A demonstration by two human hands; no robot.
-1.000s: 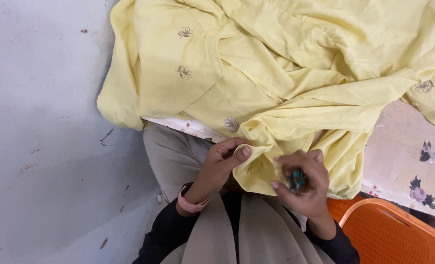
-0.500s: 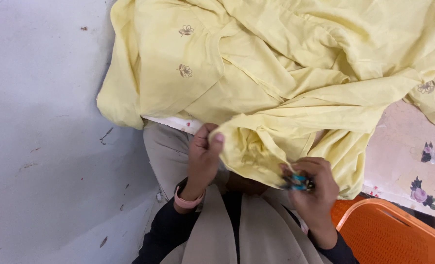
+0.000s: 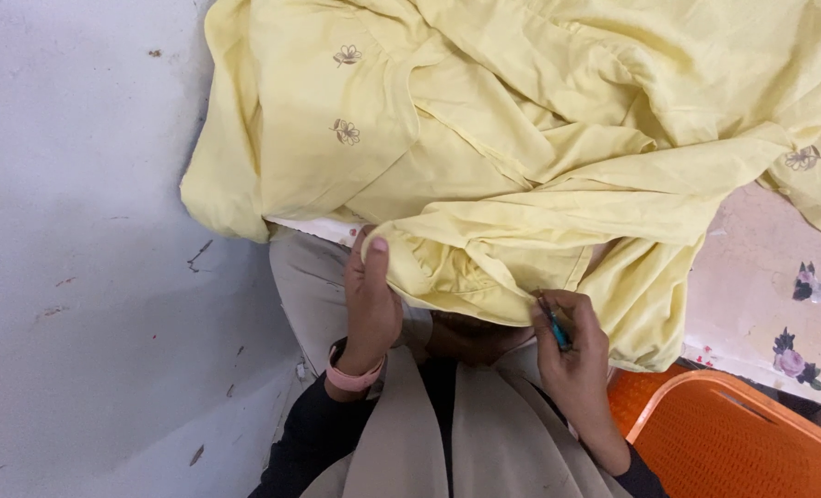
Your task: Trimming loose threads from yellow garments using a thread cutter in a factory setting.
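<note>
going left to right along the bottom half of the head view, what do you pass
grey floor → left hand gripping the hem of the yellow cloth → right hand with a small teal tool → orange basket

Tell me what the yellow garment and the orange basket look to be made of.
Yellow garment: soft matte woven cloth, probably cotton; it creases and drapes, with small embroidered flowers. Orange basket: looks like moulded plastic; smooth rim, fine mesh-patterned wall.
</note>
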